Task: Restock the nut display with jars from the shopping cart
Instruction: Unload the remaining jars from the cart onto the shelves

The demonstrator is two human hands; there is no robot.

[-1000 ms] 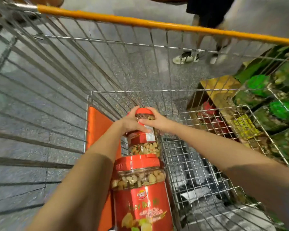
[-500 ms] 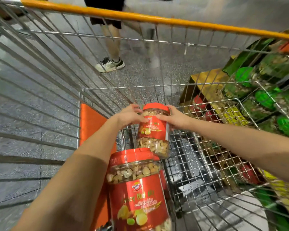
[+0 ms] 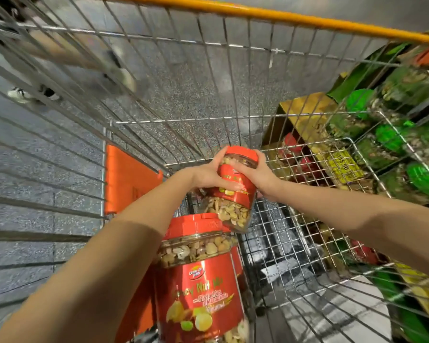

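View from above into a silver wire shopping cart (image 3: 159, 78) with an orange top rail; at the centre of the frame both hands grip one clear plastic jar of mixed nuts with a red lid and red label (image 3: 235, 194); the left hand (image 3: 208, 175) wraps its left side, the right hand (image 3: 259, 174) curls over the lid edge and right side; the jar tilts, lid away from the viewer, held above the cart floor; its base hangs just over the lid edge of a second, upright red-labelled nut jar (image 3: 201, 280) at lower centre, contact unclear; an orange plastic flap (image 3: 126, 179) stands just left of the jars; bare wire floor shows to their right; beyond the right wall, at the right edge, green-lidded jars on the display (image 3: 386, 137) sit near the cart.
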